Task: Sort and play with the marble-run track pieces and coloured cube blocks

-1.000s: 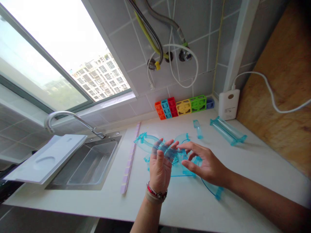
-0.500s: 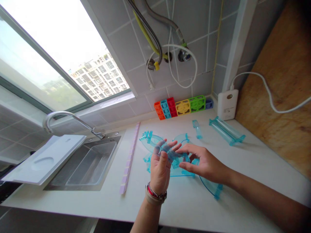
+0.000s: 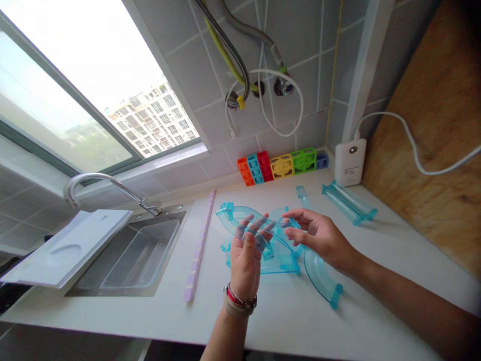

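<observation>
A clear blue curved track piece [image 3: 240, 214] is held between my hands above the counter. My left hand [image 3: 248, 245] is under its middle, fingers showing through the plastic and thumb in front. My right hand [image 3: 315, 233] pinches its right end. Beneath and behind my hands lie more clear blue parts, among them a flat piece [image 3: 280, 264] whose shape is partly hidden. A curved blue piece [image 3: 321, 278] rests on the counter below my right hand. Farther back are a small blue piece [image 3: 302, 196] and a long blue channel [image 3: 349, 202].
Colored plastic blocks [image 3: 281, 166] line the wall, with a white power bank [image 3: 350, 161] and its cable to their right. A lilac strip [image 3: 201, 245] lies left of the parts, beside the sink [image 3: 131, 258] with a white board [image 3: 71, 248] over its edge.
The held piece has turned, so its curved length now shows across my left hand. My right hand has shifted slightly right and up with the piece's end.
</observation>
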A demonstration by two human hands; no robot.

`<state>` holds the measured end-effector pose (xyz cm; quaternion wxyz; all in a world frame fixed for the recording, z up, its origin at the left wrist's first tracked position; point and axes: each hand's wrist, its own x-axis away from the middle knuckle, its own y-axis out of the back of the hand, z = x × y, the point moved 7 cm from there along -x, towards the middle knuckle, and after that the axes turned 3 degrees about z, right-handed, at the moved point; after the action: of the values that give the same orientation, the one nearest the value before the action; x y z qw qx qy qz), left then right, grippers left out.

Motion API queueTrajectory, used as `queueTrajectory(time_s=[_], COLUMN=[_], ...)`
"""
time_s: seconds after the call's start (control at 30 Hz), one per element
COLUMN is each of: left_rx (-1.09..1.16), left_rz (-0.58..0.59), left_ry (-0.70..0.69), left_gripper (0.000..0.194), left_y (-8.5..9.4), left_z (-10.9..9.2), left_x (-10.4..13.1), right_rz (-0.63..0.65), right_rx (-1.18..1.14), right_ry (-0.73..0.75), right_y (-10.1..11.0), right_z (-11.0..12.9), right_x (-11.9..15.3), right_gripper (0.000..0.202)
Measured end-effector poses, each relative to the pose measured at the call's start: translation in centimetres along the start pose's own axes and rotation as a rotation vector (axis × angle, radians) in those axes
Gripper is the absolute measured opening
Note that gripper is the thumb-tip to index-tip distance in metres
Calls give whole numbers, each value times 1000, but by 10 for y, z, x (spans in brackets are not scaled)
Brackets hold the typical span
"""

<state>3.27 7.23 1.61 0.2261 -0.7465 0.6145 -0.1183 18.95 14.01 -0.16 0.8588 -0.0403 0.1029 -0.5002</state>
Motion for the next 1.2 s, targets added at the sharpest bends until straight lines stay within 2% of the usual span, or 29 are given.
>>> queueTrajectory(time_s=[0.13, 0.47, 0.73, 0.87, 1.03, 1.2], left_rx=[-16, -70, -162, -197, -181, -113], left_rz=[-52, -56, -29, -31, -31, -6], left_ry=[30, 97, 115, 115, 95, 132], left_gripper=[48, 48, 49, 51, 55, 65], left_y=[3, 3, 1, 2, 2, -3], left_z=[2, 5, 5, 6, 6, 7], left_x=[1, -1, 0, 1, 1, 3], right_rz=[-118, -175, -241, -233, -148, -155], right_rx=[-114, -239, -451, -484, -478, -494], right_ry=[-1, -10, -57, -57, -72, -98], right_y=[12, 21, 29, 31, 25, 24], right_z=[2, 2, -3, -5, -9, -13], right_x=[-3, -3, -8, -10, -11, -12], right_gripper=[47, 46, 39, 38, 41, 29])
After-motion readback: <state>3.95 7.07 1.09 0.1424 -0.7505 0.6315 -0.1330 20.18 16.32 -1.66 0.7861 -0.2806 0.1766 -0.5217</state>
